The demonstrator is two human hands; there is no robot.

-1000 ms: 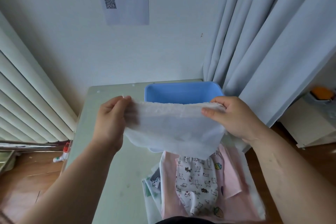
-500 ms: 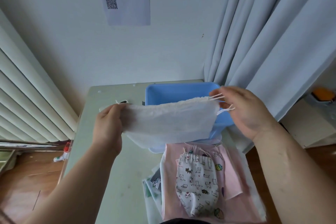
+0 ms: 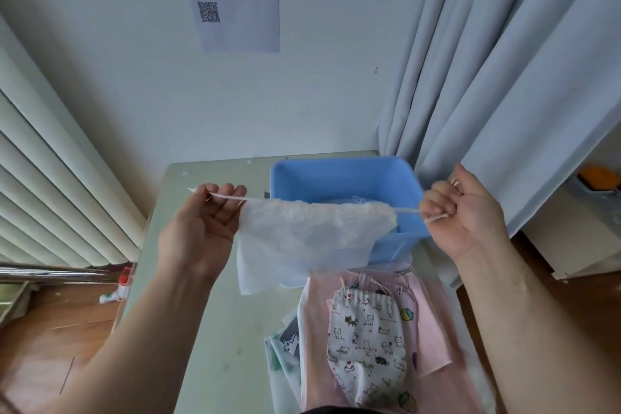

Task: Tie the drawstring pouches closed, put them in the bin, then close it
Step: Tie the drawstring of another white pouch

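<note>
White pouch, mouth gathered, stretched in air before the blue bin, hiding its near wall; bin contents indistinct. Left hand, palm up, fingers half-curled, holds left cord; right hand, fisted, grips right cord.

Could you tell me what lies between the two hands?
The white pouch, strung on its drawstring, spans from left hand to right hand, in the head view.
</note>
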